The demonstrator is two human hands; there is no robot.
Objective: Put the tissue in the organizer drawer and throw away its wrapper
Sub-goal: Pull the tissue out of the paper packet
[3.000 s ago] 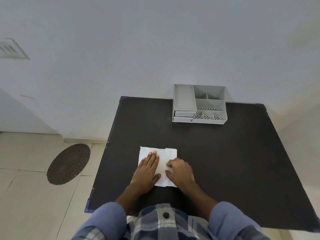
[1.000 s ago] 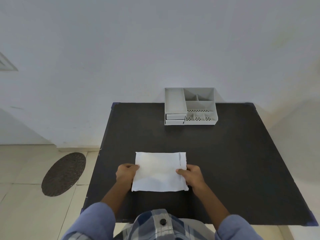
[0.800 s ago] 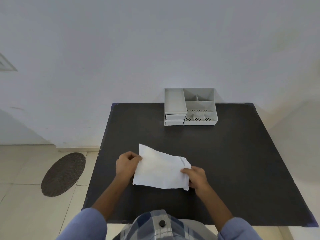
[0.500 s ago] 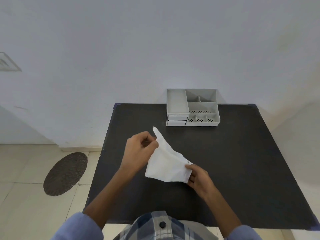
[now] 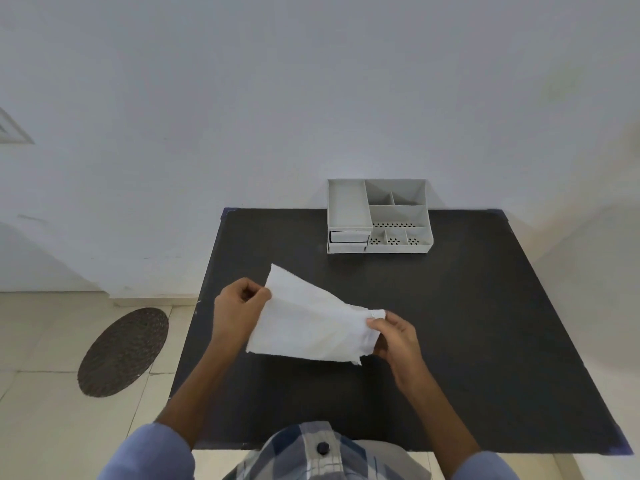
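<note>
While held up over the desk (image 5: 485, 323) near its front-left corner, tissue (image 5: 311, 327) stretched long from upper left down to right. Left hand (image 5: 239, 310) pinching its left edge, right hand (image 5: 394, 337) pinching its right end. Organizer (image 5: 379, 216) at back edge, compartments bare, drawers closed. No writing seen.

organizer (image 5: 379, 216) at table's (image 5: 485, 306) far edge, tissue (image 5: 311, 327) nearer (seemingly lifted)

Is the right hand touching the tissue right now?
Touching. The head view shows the right hand pinching the right edge of the white tissue, fingertips overlapping the sheet, while the left hand grips its opposite edge.
</note>
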